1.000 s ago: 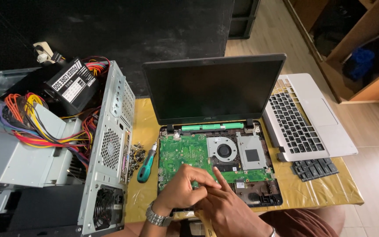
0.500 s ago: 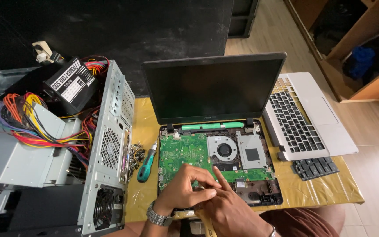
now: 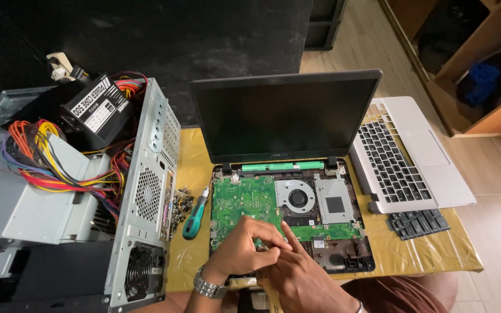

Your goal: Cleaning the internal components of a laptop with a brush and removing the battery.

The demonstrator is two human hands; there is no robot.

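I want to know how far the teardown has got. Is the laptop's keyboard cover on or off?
Off. The laptop shows its bare green board and fan; the silver keyboard cover lies beside it.

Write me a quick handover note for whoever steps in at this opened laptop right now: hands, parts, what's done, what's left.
Left hand and right hand: together over the front edge of the green motherboard, fingertips pinched; anything held is too small to tell.
Laptop base: open, fan exposed, screen upright.
Done: keyboard cover off, lying to the right.
Screwdriver lies left, unused.
Left: cover not refitted.
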